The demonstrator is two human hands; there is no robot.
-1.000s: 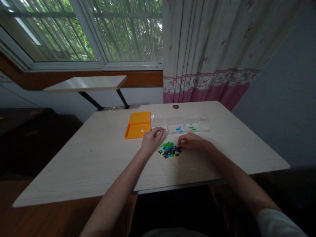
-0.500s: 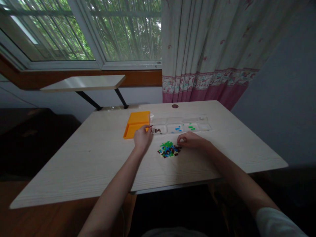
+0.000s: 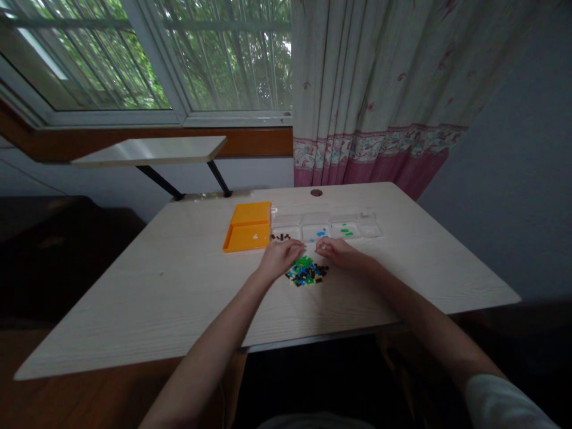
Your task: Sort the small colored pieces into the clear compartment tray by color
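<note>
A heap of small building blocks (image 3: 307, 273) in green, blue, dark brown and cream lies on the table. Over its far left edge is my left hand (image 3: 277, 259), thumb and forefinger slightly apart, with nothing visible between them. My right hand (image 3: 343, 254) is closed in a pinch just beyond the heap's far right side; a tiny greenish piece seems to show at its fingertips. Behind both hands lies a clear compartment box (image 3: 378, 231). Dark brown blocks (image 3: 281, 237) are in its left compartment, blue blocks (image 3: 322, 232) in the middle one, green blocks (image 3: 345, 231) further right.
An open orange case (image 3: 251, 213) adjoins the clear box on the left, with a small pale mark inside. The pale wooden table (image 3: 179, 298) has a round brown cable hole (image 3: 316, 193) at the back. A raised shelf (image 3: 156, 150) stands at the back left.
My left hand has moved right, from the brown compartment to the heap, and the brown piece is no longer in its fingers. My right hand has shifted slightly left and away from me.
</note>
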